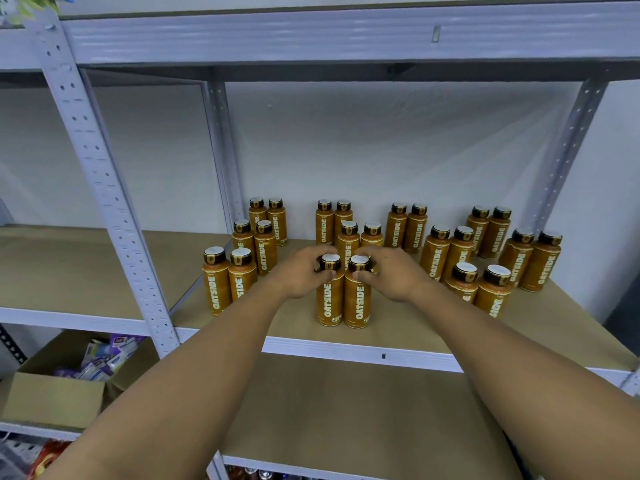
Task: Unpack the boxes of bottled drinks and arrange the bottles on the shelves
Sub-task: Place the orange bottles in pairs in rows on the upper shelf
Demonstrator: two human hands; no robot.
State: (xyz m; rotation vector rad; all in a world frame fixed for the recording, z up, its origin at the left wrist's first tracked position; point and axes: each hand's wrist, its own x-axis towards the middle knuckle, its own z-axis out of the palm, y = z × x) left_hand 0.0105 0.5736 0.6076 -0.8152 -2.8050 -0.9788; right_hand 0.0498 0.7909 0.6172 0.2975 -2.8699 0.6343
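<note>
Several orange-brown bottles with dark caps and white "OATSIDE" lettering stand in paired rows on the brown shelf board (pixel 298 332). Two of them stand side by side near the shelf's front edge. My left hand (pixel 299 273) grips the cap and neck of the left front bottle (pixel 329 299). My right hand (pixel 393 273) grips the cap and neck of the right front bottle (pixel 357 303). Both bottles are upright with their bases on the board. Other pairs stand to the left (pixel 228 282), behind and to the right (pixel 481 289).
A grey perforated upright (pixel 104 188) rises at the left, and the grey beam of the upper shelf (pixel 346 32) runs overhead. An open cardboard box (pixel 59 393) of small packets sits on the lower left shelf. A bare brown board (pixel 363 427) lies one level down.
</note>
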